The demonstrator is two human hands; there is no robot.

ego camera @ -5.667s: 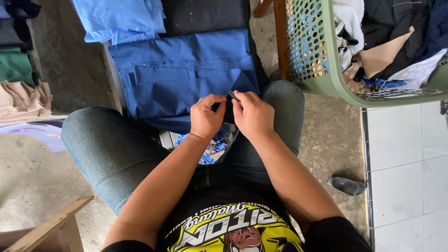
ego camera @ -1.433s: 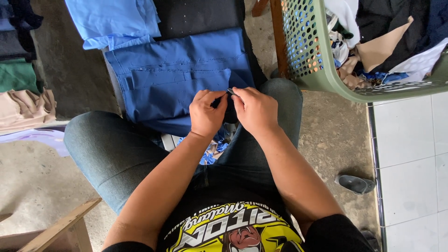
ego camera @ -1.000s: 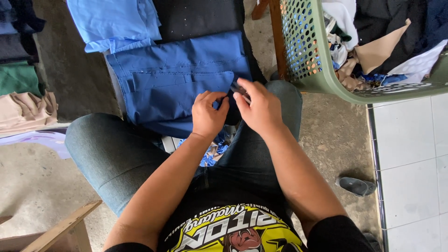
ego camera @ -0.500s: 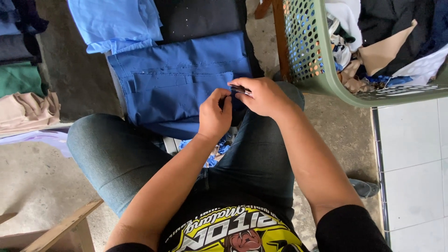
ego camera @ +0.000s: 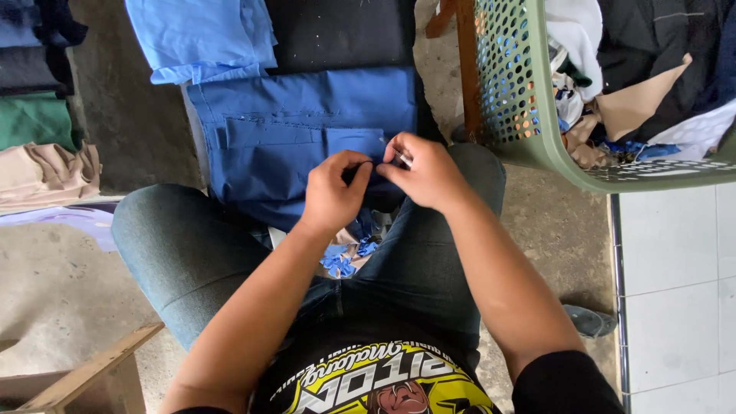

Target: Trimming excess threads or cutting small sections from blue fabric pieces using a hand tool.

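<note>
Folded royal-blue cotton garment (ego camera: 299,146): on the floor before the knees. Light-blue folded cloth (ego camera: 201,37): behind it, leftward. Green perforated plastic laundry basket (ego camera: 529,130): right, clothes inside. Folded stack of clothes (ego camera: 38,130): far left.

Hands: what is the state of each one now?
Left hand: closed, pinching the blue garment.
Right hand: closed on a small metal tool.
</note>
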